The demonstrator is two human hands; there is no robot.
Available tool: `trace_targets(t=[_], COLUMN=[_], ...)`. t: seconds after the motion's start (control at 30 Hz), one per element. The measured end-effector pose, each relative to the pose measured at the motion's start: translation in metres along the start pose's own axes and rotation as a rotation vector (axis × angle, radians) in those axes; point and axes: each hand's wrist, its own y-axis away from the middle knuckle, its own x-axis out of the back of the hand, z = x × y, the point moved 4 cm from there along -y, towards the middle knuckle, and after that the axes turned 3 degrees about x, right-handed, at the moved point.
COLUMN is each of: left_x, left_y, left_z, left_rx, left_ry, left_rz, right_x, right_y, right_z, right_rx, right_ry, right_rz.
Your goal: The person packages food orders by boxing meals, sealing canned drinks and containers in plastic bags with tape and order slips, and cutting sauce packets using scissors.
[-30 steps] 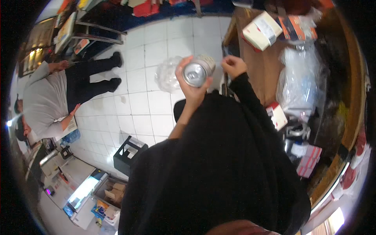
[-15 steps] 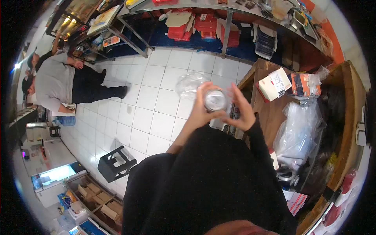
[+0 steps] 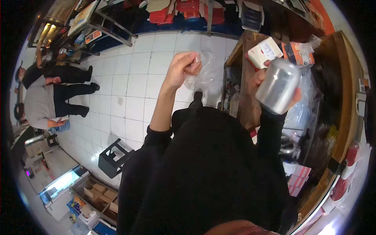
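My right hand [image 3: 256, 83] grips a shiny plain silver can [image 3: 277, 86], tilted above the wooden counter, its fingers showing around both sides. To the left, over the tiled floor, my left hand [image 3: 183, 70] is closed with fingers curled. From it hangs a clear plastic bag [image 3: 209, 66], thin and crumpled, its lower part reaching down near my foot. The can and the bag are well apart.
A white-and-red box [image 3: 264, 53] and an orange-black package [image 3: 298, 53] lie on the wooden counter [image 3: 248, 113] to the right. A black stool [image 3: 113, 158] stands on the floor at left. Two people [image 3: 39, 100] stand farther left. Red flat cartons [image 3: 161, 11] fill the shelf ahead.
My hands have parted. The can, earlier between both hands, has moved right in my right hand. My left hand has moved left and forward with the bag. The view has shifted too.
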Motion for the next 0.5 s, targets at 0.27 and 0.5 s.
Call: trace_targets(t=[0.27,0.5], left_x=[-0.092,-0.092], left_y=[0.018,0.055], left_z=[0.024,0.057], left_rx=[-0.154,-0.343], left_ry=[-0.718,-0.921], left_rz=[-0.615,-0.483], right_x=[-0.035,-0.037], right_y=[-0.023,0.036], right_z=[0.023,0.093], right_rx=[-0.223,-0.600], right_ry=[-0.486,-0.151], right_rz=[-0.473,0.092])
